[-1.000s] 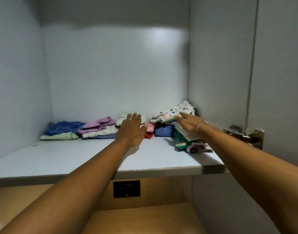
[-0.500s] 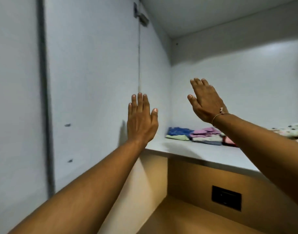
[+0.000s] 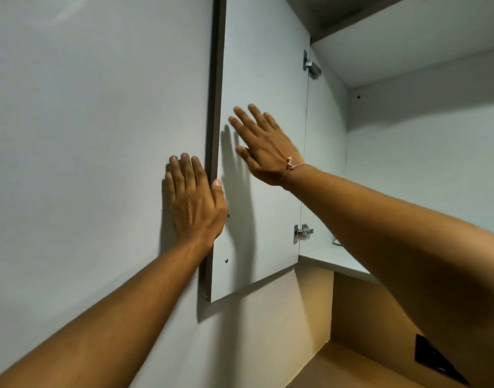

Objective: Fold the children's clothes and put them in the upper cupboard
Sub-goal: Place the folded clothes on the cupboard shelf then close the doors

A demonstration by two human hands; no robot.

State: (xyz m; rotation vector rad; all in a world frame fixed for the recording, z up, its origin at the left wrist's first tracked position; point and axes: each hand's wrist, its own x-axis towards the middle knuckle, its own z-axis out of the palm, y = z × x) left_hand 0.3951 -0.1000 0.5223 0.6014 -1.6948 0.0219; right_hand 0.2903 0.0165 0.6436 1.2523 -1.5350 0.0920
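The upper cupboard's left door (image 3: pixel 262 191) stands open, its pale grey inner face toward me. My left hand (image 3: pixel 195 203) lies flat against the panel beside the door's dark free edge, thumb hooked over that edge. My right hand (image 3: pixel 264 145) is spread open close to the door's inner face, holding nothing, a thin cord bracelet on its wrist. The cupboard shelf (image 3: pixel 332 260) shows at the right behind my right forearm. The folded children's clothes are out of sight, apart from a tiny scrap at the shelf's corner.
Two metal hinges (image 3: pixel 303 233) fix the door to the cupboard side. A pale grey wall panel (image 3: pixel 86 163) fills the left. Below the shelf is a tan wooden recess (image 3: pixel 352 317) with a black socket plate (image 3: pixel 433 357) at the lower right.
My view has swung left, away from the clothes on the shelf. Both hands left the clothes and rose to the open left door; the left hand now rests at its edge.
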